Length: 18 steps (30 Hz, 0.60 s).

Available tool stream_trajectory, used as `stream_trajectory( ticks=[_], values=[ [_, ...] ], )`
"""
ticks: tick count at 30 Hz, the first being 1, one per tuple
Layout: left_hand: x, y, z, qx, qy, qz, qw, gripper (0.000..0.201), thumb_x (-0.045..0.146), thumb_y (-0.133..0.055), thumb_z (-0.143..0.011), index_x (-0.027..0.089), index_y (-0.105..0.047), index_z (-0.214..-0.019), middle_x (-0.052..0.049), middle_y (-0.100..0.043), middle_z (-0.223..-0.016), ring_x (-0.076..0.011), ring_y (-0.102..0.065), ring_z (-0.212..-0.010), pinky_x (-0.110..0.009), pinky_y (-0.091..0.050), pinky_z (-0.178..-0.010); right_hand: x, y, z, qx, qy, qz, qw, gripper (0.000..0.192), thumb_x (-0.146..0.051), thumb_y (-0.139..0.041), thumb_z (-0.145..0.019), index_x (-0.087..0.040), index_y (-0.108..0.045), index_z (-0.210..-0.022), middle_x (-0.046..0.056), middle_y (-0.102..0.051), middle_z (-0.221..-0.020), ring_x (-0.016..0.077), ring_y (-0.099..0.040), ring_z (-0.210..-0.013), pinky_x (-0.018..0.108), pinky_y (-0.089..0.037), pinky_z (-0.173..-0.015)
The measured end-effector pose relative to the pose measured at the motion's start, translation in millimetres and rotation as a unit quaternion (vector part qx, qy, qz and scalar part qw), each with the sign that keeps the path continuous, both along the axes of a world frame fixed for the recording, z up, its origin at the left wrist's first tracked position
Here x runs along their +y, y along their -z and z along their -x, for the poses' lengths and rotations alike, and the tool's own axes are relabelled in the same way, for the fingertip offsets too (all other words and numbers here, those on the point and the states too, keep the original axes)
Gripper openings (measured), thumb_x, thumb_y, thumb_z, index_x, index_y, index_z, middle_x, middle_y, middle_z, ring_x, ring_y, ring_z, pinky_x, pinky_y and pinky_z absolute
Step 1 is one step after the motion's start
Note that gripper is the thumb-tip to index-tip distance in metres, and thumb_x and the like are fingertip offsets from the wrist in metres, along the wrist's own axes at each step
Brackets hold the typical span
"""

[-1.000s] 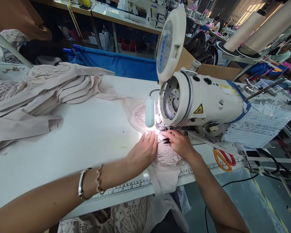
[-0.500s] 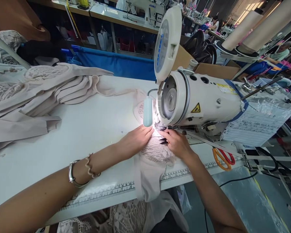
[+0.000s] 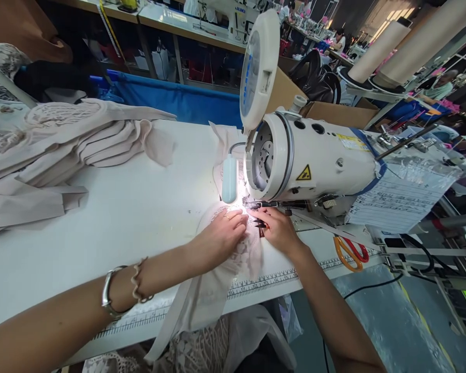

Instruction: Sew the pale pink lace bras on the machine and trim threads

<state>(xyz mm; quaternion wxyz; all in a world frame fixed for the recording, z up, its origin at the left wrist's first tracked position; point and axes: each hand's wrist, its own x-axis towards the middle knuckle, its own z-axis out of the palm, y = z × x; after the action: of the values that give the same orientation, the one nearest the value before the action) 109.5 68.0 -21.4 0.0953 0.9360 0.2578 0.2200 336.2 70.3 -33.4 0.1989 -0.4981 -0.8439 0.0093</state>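
Observation:
Pale beige lace fabric (image 3: 243, 259) lies under the needle area of a white sewing machine (image 3: 326, 155), its plain end hanging over the table's front edge. My left hand (image 3: 225, 233) is on the lace just left of the presser foot (image 3: 248, 203), its bent fingers closed together on the cloth. To the right of the foot is my right hand (image 3: 277, 228), closed around thread snips (image 3: 261, 224) whose dark blades point left. Its fingertips touch the fabric close to the foot. A small lamp (image 3: 229, 178) lights this spot and hides part of the cloth behind it.
Beige lace garment pieces (image 3: 101, 140) are heaped at the table's left. Orange-handled scissors (image 3: 347, 254) lie on the right, by the printed ruler (image 3: 264, 282) along the front edge. A written sheet (image 3: 396, 191) hangs at the machine's right; blue cloth (image 3: 178, 98) spans behind.
The lace under my hands has turned, and its hanging end has swung left. The fabric strip behind the lamp has pulled away from the heap. My left hand has lifted slightly and bent.

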Motion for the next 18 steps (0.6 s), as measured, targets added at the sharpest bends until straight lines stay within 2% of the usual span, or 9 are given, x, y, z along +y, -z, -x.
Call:
stream_trajectory(
  ticks=[2,4,8,11,14,18],
  values=[
    [3.8,-1.0,3.6,0.008,0.012,0.02,1.0,0.028,0.009,-0.036,-0.102,0.012,-0.062,-0.095,-0.014,-0.068,-0.112,-0.026,-0.061,-0.107,-0.049,-0.051,-0.097,-0.1,0.2,-1.2,0.003,-0.003,0.005,1.0,0.052,0.001,-0.056,-0.079,-0.028,-0.074,-0.118,0.002,-0.073,-0.101,0.0169,-0.068,-0.087,0.022,-0.055,-0.071],
    [6.2,-1.2,5.2,0.024,0.007,0.021,0.999,0.028,0.007,-0.035,-0.1,0.012,-0.063,-0.099,-0.014,-0.068,-0.111,-0.0257,-0.061,-0.104,-0.05,-0.049,-0.098,0.1,0.2,-1.3,0.014,-0.004,0.008,1.0,0.049,-0.001,-0.056,-0.08,-0.028,-0.074,-0.117,0.003,-0.073,-0.101,0.0173,-0.069,-0.088,0.022,-0.056,-0.074],
    [4.1,3.6,1.0,0.082,0.013,-0.034,0.996,0.034,0.008,-0.043,-0.095,0.009,-0.059,-0.124,-0.018,-0.062,-0.124,-0.0342,-0.053,-0.119,-0.06,-0.04,-0.104,2.4,2.2,-1.6,0.05,0.005,0.022,0.999,0.047,-0.002,-0.055,-0.081,-0.028,-0.075,-0.116,0.004,-0.074,-0.104,0.0191,-0.07,-0.094,0.025,-0.057,-0.082],
    [2.8,7.5,-4.9,0.087,-0.002,-0.031,0.996,0.039,0.027,-0.054,-0.098,0.02,-0.056,-0.136,-0.015,-0.061,-0.117,-0.0327,-0.056,-0.107,-0.057,-0.041,-0.096,4.1,5.3,-3.1,0.061,0.012,0.031,0.998,0.05,-0.001,-0.055,-0.078,-0.029,-0.075,-0.115,0.004,-0.074,-0.106,0.0201,-0.07,-0.098,0.028,-0.058,-0.085],
    [1.7,7.5,-9.6,0.074,-0.03,-0.011,0.997,0.048,0.048,-0.063,-0.094,0.033,-0.054,-0.139,-0.011,-0.06,-0.113,-0.0302,-0.057,-0.098,-0.054,-0.04,-0.091,3.7,6.9,-4.7,0.05,0.003,0.013,0.999,0.056,0.001,-0.051,-0.076,-0.029,-0.074,-0.117,0.004,-0.074,-0.106,0.0209,-0.07,-0.101,0.028,-0.058,-0.083],
    [-1.3,4.1,-11.3,0.069,-0.042,-0.02,0.997,0.058,0.056,-0.066,-0.09,0.023,-0.055,-0.135,-0.014,-0.06,-0.122,-0.0315,-0.056,-0.105,-0.052,-0.039,-0.093,3.9,7.2,-8.7,0.033,-0.059,-0.05,0.996,0.061,0.002,-0.043,-0.074,-0.029,-0.074,-0.117,0.004,-0.075,-0.1,0.0184,-0.072,-0.093,0.023,-0.059,-0.071]
  ],
)
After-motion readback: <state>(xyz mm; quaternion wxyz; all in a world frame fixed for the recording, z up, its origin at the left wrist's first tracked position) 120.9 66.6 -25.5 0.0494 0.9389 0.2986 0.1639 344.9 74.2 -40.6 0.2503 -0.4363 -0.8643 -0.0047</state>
